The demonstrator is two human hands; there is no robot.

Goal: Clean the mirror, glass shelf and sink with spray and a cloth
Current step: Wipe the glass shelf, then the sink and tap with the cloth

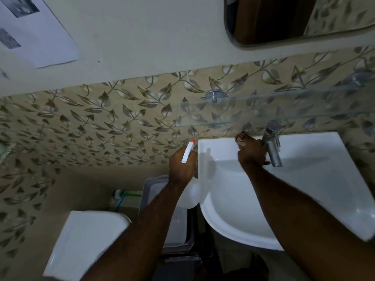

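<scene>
Spray bottle (189, 179) clasped in left hand (181, 167), just left of sink (304, 199); right hand (251, 152) closed at sink's rear rim, contents indiscernible.

White ceramic-looking sink (304, 209): glossy, smooth, shows highlights. Metal tap (273, 147): dull brushed grey finish. Clear glass shelf (284, 110): smooth, transparent, on shiny round metal brackets (214, 95). Translucent white plastic spray bottle (189, 191) with a matt white trigger head and orange nozzle tip. Wall tiles with leaf pattern (101, 122): slight sheen. Wall mirror (294, 19): reflective glass. White paper sheet (40, 35): matt.
</scene>
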